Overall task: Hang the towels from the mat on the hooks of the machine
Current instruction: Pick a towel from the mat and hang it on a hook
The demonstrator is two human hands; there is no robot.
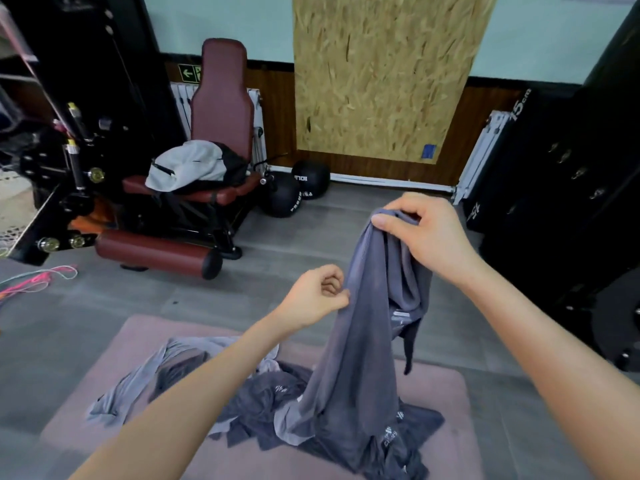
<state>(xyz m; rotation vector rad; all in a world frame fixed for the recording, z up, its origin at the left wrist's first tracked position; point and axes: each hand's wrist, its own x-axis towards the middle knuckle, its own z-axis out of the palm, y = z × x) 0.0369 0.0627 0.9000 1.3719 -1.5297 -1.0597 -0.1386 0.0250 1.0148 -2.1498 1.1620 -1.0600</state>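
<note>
The machine (69, 174) stands at the far left of your view, up and to the left of both hands and well apart from them. Its hooks cannot be made out. The pink mat (86, 420) lies on the floor directly below you, with a pile of towels (256, 396) heaped on it.

Your left hand (317, 296) is curled, and its thumb and forefinger appear to pinch the left edge of the dark grey towel (360, 348) partway down its length. The towel hangs nearly upright. Its long axis runs from the bunched top down to the pile, where its lower end lies on the other towels. Your right hand (426, 233) is the higher one, with fingers and thumb closed round the bunched top, apparently bearing the weight.

Judgement: the carry must go leftward. Your left hand is nearer the machine, and the towel's tail needs lifting free of the pile first.
</note>
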